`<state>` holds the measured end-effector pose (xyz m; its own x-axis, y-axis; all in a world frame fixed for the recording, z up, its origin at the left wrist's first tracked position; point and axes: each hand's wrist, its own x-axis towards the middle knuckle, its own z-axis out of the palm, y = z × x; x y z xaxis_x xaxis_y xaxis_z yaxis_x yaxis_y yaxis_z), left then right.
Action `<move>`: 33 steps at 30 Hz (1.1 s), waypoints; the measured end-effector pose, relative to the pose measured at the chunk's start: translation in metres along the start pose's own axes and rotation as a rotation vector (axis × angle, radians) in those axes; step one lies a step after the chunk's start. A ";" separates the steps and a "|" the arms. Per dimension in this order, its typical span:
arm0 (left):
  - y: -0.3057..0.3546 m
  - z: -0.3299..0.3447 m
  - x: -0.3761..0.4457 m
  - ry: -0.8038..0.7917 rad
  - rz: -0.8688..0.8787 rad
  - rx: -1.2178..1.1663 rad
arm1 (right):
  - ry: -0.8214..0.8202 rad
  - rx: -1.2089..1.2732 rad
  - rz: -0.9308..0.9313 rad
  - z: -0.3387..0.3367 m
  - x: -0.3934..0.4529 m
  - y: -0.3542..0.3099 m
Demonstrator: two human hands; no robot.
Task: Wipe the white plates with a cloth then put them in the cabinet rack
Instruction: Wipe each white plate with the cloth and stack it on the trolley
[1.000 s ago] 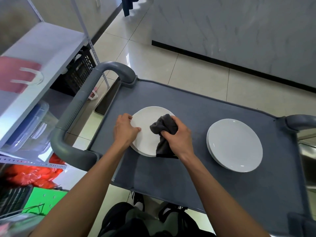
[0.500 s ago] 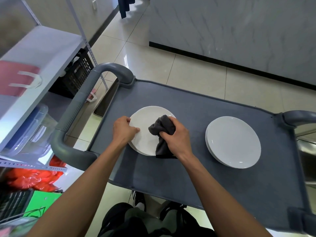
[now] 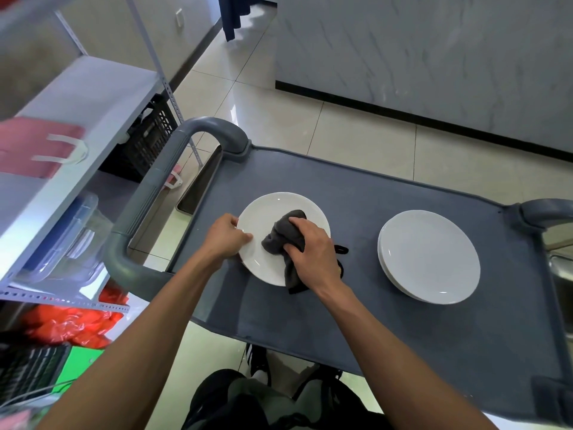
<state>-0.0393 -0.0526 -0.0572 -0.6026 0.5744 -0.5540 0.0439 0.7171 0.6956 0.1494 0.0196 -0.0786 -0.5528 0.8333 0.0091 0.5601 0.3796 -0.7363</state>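
A white plate (image 3: 273,212) lies on the grey cart top (image 3: 356,321), left of centre. My left hand (image 3: 224,237) grips its left rim, thumb on top. My right hand (image 3: 313,246) holds a bunched dark grey cloth (image 3: 279,237) and presses it onto the plate's middle; the cloth's tail hangs over the near rim. To the right, a short stack of white plates (image 3: 429,256) sits untouched on the cart.
The cart's curved grey handle (image 3: 148,193) rises at the left, another (image 3: 545,209) at the right. A metal shelf unit (image 3: 71,119) with a red bag, clear tubs and a black crate stands left. Tiled floor and a marble-look wall lie beyond.
The cloth and my right hand have shifted slightly across the plate towards its centre. My left hand keeps its hold on the rim. The view has dropped a little.
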 end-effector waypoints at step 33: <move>0.126 0.059 -0.058 -0.280 0.364 -0.409 | 0.413 -0.224 -0.153 -0.115 0.038 0.008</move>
<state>0.0487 0.0274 0.0356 -0.3718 0.8755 -0.3087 -0.1358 0.2777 0.9510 0.2039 0.1005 -0.0065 -0.3739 0.8338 0.4062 0.6353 0.5494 -0.5428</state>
